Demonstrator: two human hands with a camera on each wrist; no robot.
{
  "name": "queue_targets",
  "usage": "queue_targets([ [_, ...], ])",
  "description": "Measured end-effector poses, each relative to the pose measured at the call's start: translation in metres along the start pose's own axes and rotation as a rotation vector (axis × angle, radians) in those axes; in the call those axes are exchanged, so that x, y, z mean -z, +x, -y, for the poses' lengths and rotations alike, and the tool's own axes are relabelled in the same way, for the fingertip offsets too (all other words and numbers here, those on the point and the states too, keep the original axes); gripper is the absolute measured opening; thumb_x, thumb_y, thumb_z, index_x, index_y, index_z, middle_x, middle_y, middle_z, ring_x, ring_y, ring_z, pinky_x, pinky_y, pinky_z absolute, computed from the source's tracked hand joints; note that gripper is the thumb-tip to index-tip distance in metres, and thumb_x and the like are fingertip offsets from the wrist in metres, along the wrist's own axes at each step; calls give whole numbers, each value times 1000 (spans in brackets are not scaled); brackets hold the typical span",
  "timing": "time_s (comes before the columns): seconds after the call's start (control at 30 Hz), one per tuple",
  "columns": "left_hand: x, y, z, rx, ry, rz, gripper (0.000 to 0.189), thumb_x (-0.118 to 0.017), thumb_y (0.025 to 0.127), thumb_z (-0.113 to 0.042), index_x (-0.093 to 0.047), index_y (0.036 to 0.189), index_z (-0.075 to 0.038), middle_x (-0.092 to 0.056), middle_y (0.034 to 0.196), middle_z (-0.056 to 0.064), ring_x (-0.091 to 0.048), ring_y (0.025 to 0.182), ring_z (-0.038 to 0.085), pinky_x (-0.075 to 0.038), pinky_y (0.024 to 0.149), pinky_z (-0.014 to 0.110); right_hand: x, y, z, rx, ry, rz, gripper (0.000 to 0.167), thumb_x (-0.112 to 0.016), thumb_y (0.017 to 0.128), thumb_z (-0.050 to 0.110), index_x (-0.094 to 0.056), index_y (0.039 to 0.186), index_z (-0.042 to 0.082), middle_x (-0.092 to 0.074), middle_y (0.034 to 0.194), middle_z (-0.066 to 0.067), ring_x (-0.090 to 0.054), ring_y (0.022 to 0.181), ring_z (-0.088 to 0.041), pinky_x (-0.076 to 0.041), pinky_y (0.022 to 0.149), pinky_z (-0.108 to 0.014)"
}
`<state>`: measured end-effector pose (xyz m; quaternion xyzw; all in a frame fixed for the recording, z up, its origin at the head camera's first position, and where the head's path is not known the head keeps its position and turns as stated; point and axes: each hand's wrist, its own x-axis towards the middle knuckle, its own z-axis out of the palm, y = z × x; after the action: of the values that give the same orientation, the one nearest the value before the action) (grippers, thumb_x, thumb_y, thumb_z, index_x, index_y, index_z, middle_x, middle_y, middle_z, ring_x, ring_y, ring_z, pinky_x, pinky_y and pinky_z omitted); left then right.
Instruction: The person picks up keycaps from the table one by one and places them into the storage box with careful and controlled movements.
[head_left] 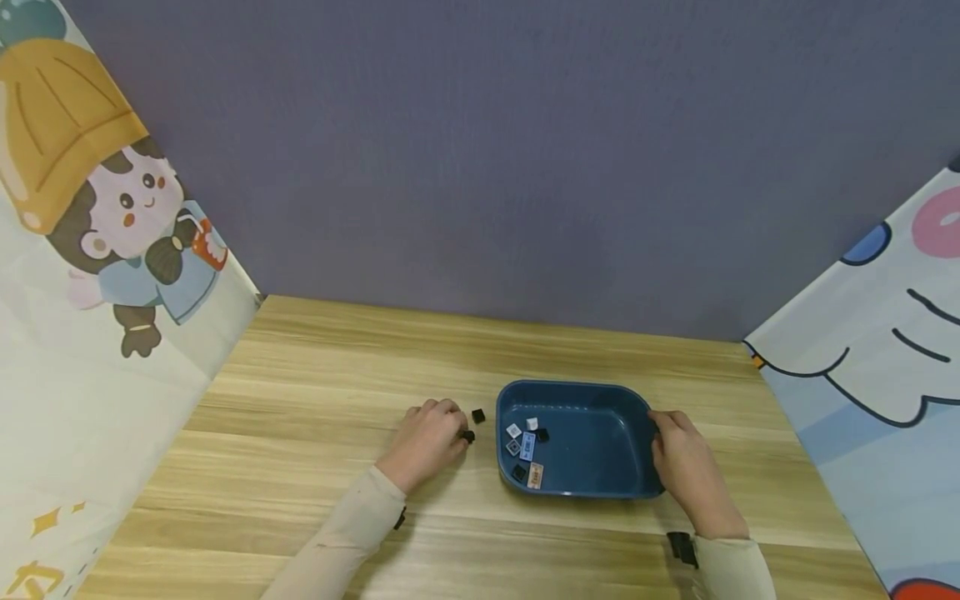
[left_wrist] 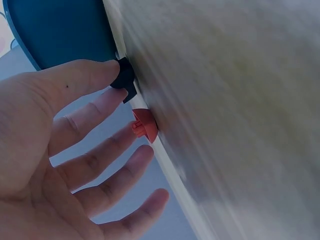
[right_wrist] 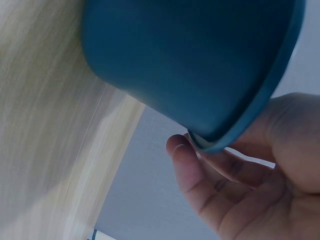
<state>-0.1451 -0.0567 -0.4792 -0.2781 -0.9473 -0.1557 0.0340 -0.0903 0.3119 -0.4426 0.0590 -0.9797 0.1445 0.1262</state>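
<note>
My left hand (head_left: 427,442) is over the table, left of the blue tray. Its thumb and index finger pinch a small black keycap (left_wrist: 125,74); the other fingers are spread in the left wrist view. A red keycap (left_wrist: 146,125) with its stem showing lies beside those fingertips, hidden under the hand in the head view. Another black keycap (head_left: 478,416) sits on the table just beyond the fingers. My right hand (head_left: 692,467) grips the right rim of the tray (head_left: 600,497). Inside, at the tray's left, are white keycaps (head_left: 513,431), black ones, a blue one (head_left: 528,447) and an orange one (head_left: 536,476).
The wooden table (head_left: 315,375) ends at a grey-purple wall panel (head_left: 480,167) behind. Printed panels with cartoon figures (head_left: 142,217) stand along the left and right sides. Dark bands (head_left: 682,548) sit at both wrists.
</note>
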Motion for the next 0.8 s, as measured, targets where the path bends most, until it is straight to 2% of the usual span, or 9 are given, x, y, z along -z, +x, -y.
queue_targets([
  [0.5,1,0,0,15,-26,-5,8,-79,85,-22,-75,87,-16,-69,110,6,-64,97,29,-53,82,49,0,-1,-1,-7,-5,18,31,-58,90,-12,-58,120,-17,-58,112,-31,-63,96,-45,-55,77,-54],
  [0.63,7,0,-3,1,-19,-44,7,-78,84,-20,-75,88,-16,-68,115,9,-63,102,31,-53,84,51,0,-1,-1,8,-2,1,30,-58,89,-12,-58,119,-17,-58,110,-32,-63,94,-44,-56,75,-53],
  [0.8,23,0,-13,-37,2,-98,8,-75,85,-21,-74,92,-17,-66,121,7,-61,110,30,-51,90,51,-1,-1,-1,17,0,-10,30,-59,88,-13,-59,118,-17,-58,109,-31,-63,92,-43,-56,74,-53],
])
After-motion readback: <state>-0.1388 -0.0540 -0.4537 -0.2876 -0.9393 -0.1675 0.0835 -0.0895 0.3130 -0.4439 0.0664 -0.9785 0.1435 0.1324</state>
